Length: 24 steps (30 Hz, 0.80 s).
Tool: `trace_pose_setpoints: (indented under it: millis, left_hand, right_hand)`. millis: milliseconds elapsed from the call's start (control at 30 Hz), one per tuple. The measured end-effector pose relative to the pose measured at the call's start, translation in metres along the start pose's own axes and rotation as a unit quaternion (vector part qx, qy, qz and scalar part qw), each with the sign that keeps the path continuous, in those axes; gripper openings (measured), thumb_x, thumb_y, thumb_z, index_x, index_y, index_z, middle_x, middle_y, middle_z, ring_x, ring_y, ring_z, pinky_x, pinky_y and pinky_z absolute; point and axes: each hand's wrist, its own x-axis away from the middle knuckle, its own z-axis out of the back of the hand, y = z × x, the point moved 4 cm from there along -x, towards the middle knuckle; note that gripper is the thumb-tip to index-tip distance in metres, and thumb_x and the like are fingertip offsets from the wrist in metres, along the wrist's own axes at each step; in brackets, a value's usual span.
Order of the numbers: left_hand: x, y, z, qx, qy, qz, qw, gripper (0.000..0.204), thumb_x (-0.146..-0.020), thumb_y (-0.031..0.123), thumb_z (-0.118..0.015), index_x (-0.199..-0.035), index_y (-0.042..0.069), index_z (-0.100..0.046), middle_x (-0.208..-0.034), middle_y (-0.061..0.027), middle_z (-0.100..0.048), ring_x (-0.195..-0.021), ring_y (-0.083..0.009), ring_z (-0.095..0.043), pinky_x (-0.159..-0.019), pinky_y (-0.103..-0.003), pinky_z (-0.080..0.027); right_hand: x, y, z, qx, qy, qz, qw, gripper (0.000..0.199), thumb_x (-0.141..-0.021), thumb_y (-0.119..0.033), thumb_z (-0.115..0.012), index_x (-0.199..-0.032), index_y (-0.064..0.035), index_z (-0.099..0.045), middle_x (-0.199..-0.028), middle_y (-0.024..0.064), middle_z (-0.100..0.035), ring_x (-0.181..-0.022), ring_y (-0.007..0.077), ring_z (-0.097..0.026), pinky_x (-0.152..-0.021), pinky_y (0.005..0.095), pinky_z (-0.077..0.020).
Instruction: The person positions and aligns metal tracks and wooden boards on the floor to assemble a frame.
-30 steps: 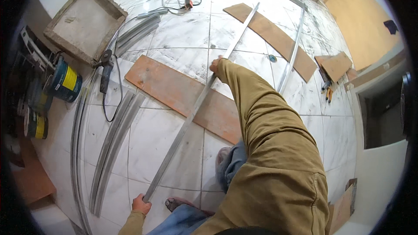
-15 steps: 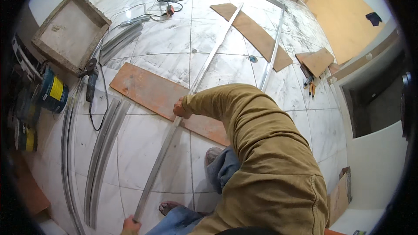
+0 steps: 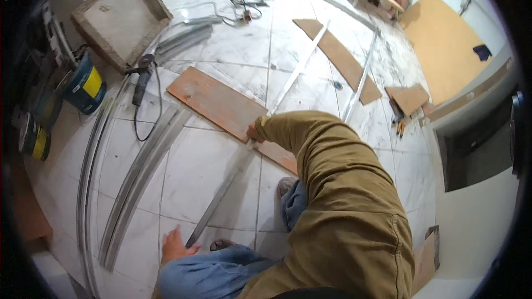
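Across marble tiles — right hand (image 3: 255, 132) holding thin metal strip (image 3: 233, 180).

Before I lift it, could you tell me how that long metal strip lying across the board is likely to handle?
The metal strip is very long and thin, so it would probably sag and whip at the ends if lifted from one point. Both the right hand and left hand are on it, far apart, which suits that. On the glossy floor tiles it should slide easily rather than roll.
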Motion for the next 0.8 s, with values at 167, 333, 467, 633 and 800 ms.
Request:
trace_pose_setpoints:
  millis: [167, 333, 467, 633, 800]
  left_hand:
    - [-0.032, -0.01, -0.054, 0.165, -0.151, 0.014, 0.975, 0.057, -0.08, 0.031, -0.073, -0.128, 0.006, -0.054, -0.109, -0.019, -0.066, -0.102, -0.0387, -0.063, -0.096, -0.043, -0.046]
    - [-0.053, -0.011, -0.036, 0.252, -0.177, 0.035, 0.951, 0.054, -0.081, 0.029, -0.071, -0.128, 0.006, -0.055, -0.108, -0.0207, -0.068, -0.101, -0.038, -0.065, -0.093, -0.043, -0.049]
    - [-0.104, 0.005, -0.008, 0.279, -0.171, 0.034, 0.944, 0.052, -0.082, 0.027, -0.069, -0.127, 0.007, -0.055, -0.107, -0.022, -0.069, -0.1, -0.0375, -0.067, -0.091, -0.044, -0.052]
    - [-0.236, 0.096, 0.003, 0.301, -0.189, -0.077, 0.932, 0.052, -0.08, 0.022, -0.065, -0.128, 0.006, -0.053, -0.104, -0.0256, -0.068, -0.103, -0.0435, -0.064, -0.092, -0.046, -0.051]
    - [-0.34, 0.206, 0.029, 0.348, -0.151, -0.077, 0.922, 0.06, -0.079, 0.02, -0.065, -0.135, 0.006, -0.05, -0.107, -0.0267, -0.067, -0.103, -0.0433, -0.064, -0.092, -0.046, -0.051]
  right_hand:
    - [0.021, 0.033, -0.016, -0.011, -0.041, -0.073, 0.996, 0.025, -0.074, -0.022, -0.07, -0.098, -0.0178, -0.077, -0.1, 0.0087, -0.072, -0.093, 0.0275, -0.067, -0.079, 0.0468, -0.0512]
    - [0.045, 0.031, 0.026, -0.053, -0.017, -0.098, 0.994, 0.028, -0.076, -0.02, -0.068, -0.102, -0.0207, -0.075, -0.102, 0.0072, -0.072, -0.093, 0.0272, -0.068, -0.079, 0.0451, -0.0527]
    - [0.059, 0.061, 0.072, -0.03, 0.114, -0.201, 0.973, 0.015, -0.076, -0.019, -0.071, -0.091, -0.0175, -0.074, -0.087, 0.0058, -0.073, -0.083, 0.0269, -0.07, -0.069, 0.0434, -0.0548]
    - [0.102, 0.205, 0.047, 0.028, 0.154, -0.3, 0.941, 0.011, -0.077, -0.017, -0.066, -0.086, -0.0157, -0.072, -0.087, 0.0041, -0.072, -0.084, 0.0269, -0.07, -0.079, 0.0421, -0.0531]
    - [0.126, 0.337, 0.021, 0.001, 0.142, -0.294, 0.945, 0.015, -0.081, -0.021, -0.065, -0.092, -0.0147, -0.072, -0.102, 0.0051, -0.072, -0.101, 0.0262, -0.067, -0.099, 0.044, -0.0453]
